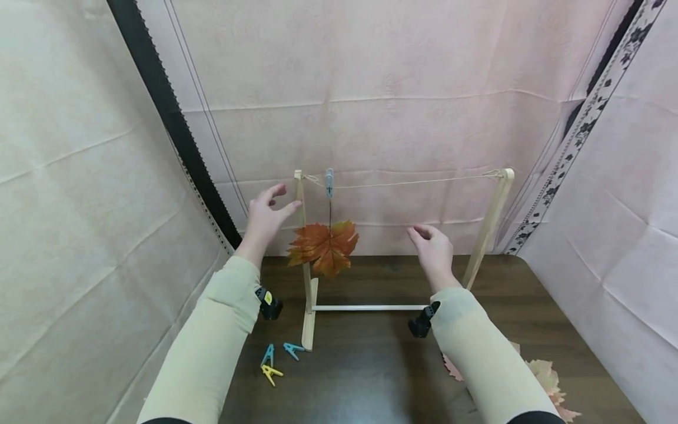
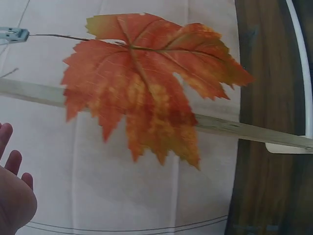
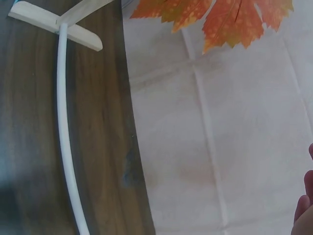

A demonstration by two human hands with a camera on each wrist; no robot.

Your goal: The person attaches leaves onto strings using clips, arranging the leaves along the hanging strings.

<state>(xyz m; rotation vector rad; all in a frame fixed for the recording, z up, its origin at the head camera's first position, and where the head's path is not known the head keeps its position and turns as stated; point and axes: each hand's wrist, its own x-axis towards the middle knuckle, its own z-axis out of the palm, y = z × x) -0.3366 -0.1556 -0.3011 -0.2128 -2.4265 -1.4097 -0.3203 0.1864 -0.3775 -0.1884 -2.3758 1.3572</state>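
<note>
An orange-red maple leaf (image 1: 327,246) hangs by its stem from a string (image 1: 408,183). A blue clothespin (image 1: 329,182) clips it there, near the left post. To the left of that post is my left hand (image 1: 269,215), thumb and fingers apart, holding nothing; its fingers (image 2: 13,164) show at the edge of the left wrist view. My right hand (image 1: 433,253) is in the air below the string, right of the leaf. Its fingers are loosely bent, and I see nothing in them. The right wrist view catches only fingertips (image 3: 304,203) and the leaf's lower edge (image 3: 234,24).
The wooden stand has a left post (image 1: 306,265), a right post (image 1: 489,227) and a white crossbar (image 1: 371,308). Two blue clothespins (image 1: 268,355) and a yellow one (image 1: 271,373) lie on the brown table (image 1: 365,371). Paler leaves (image 1: 545,377) lie partly behind my right sleeve.
</note>
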